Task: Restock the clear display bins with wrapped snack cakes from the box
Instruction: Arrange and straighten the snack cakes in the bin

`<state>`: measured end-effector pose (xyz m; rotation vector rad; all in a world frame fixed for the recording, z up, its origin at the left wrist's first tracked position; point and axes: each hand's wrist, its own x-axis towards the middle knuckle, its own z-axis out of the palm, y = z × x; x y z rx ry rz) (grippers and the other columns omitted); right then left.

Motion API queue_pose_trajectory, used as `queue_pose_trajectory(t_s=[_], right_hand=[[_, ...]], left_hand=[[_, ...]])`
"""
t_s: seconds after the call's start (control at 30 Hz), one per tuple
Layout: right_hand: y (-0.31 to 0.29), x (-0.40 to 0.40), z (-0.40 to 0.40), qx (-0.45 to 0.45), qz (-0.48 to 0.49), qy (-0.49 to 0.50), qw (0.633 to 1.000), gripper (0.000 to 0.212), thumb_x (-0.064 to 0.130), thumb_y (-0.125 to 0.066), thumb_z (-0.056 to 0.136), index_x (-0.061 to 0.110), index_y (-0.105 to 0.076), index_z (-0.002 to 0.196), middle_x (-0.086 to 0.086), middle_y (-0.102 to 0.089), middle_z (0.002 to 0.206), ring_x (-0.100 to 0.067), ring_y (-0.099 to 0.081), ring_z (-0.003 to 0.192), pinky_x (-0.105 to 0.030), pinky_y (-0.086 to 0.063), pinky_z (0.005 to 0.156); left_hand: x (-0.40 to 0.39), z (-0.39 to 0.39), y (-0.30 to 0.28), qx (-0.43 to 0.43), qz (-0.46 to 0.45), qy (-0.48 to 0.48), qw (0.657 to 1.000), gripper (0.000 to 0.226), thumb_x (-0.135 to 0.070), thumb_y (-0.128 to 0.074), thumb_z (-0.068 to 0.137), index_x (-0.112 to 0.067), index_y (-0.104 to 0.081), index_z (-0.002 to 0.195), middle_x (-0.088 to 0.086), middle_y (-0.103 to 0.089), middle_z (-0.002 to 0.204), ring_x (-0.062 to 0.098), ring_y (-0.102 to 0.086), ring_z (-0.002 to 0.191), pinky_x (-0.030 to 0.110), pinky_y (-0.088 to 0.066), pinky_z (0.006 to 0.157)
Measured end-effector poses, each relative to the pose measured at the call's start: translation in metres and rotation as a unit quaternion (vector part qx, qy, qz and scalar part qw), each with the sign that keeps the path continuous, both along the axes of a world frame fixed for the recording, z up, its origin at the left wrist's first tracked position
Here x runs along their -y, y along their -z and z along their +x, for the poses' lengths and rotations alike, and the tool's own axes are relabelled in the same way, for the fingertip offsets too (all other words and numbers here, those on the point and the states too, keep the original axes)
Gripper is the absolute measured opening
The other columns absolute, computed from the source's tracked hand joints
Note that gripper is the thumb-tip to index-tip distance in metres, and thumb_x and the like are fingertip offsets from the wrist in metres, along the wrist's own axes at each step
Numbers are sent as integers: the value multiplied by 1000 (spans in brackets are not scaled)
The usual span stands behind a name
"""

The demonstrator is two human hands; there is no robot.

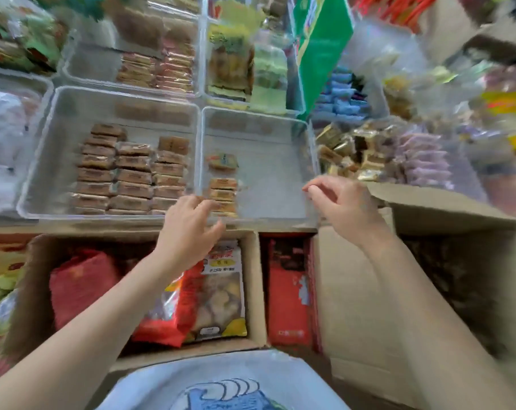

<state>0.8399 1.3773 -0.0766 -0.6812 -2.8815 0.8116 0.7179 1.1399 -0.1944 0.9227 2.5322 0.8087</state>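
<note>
No text can be read with certainty; the whole view is motion-blurred. The snack bag (221,291) in the open cardboard box (258,291) carries large red Chinese characters at its top, a yellow oval label beneath them and a line of small dark characters, all too smeared to make out. The red package (289,297) beside it shows small white print near its bottom edge, also illegible.

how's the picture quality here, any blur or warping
Head view: heavy motion smear, worst across the top and right edges; wide-angle lens bows the clear bin rims; left hand and right hand are soft, wrapped cakes readable only as shapes; lighting is even, with no harsh glare.
</note>
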Motion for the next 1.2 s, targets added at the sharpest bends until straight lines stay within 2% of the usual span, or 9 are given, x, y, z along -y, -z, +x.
queue_pose_trajectory(t_s=[0.07,0.2,0.33,0.5,0.63,0.73,0.93,1.07,1.2], right_hand=[[-21,-29,46,-14,9,58,998,18,18,-56,100,14,-74,101,4,-68,82,-5,-57,77,-11,-41,68],[-25,-86,130,-10,8,142,990,21,25,-54,100,19,-73,102,1,-70,86,-16,-65,80,-35,-54,80],[3,-126,191,78,-13,129,989,23,27,-51,101,23,-73,105,6,-72,103,-12,-64,95,-34,-53,89],[48,-157,214,243,-34,39,969,26,29,-50,102,22,-72,113,8,-65,106,-12,-61,99,-29,-50,88],[94,-172,211,516,33,-63,854,24,29,-59,96,16,-68,114,-3,-65,116,-24,-64,95,-33,-54,83],[113,-169,219,641,55,-123,756,63,42,-67,92,7,-48,142,-10,-51,138,-32,-52,124,-42,-43,105],[96,-183,222,525,-42,-92,845,48,32,-75,88,13,-58,129,-5,-59,121,-20,-56,95,-28,-48,73],[45,-198,220,286,-204,17,936,24,40,-74,88,24,-64,103,5,-64,103,-8,-63,88,-25,-48,71],[-2,-176,211,27,-511,48,858,21,26,-68,90,14,-63,106,-9,-68,104,-22,-68,99,-36,-56,81]], left_hand=[[-45,45,-14,51,22,62,997,63,-52,-41,84,-13,-66,127,12,-59,130,34,-49,123,43,-36,104],[-121,135,-33,116,86,175,974,51,-43,-55,96,-21,-51,142,5,-47,143,22,-41,133,34,-33,109],[-173,202,-46,158,157,171,960,65,-49,-59,96,-40,-31,153,-8,-17,160,3,-25,135,24,-29,109],[-198,236,-44,222,157,124,954,68,-43,-62,96,-59,-22,149,-24,16,163,12,5,155,49,-17,123],[-197,241,-45,222,168,89,956,72,-34,-54,87,-61,-25,147,-30,10,162,9,-1,154,53,-25,121],[-199,244,-46,225,168,70,957,74,-32,-52,84,-61,-26,147,-30,7,162,7,-1,154,50,-25,120],[-199,246,-48,226,176,66,956,75,-34,-53,83,-59,-27,148,-29,6,163,5,0,153,39,-17,116],[-191,234,-49,170,174,113,963,80,-50,-64,79,-56,-27,149,-24,6,165,10,-1,154,47,-21,118],[-179,213,-62,31,235,211,948,88,-52,-72,79,-37,-29,155,-5,-6,168,20,-13,154,50,-33,114]])
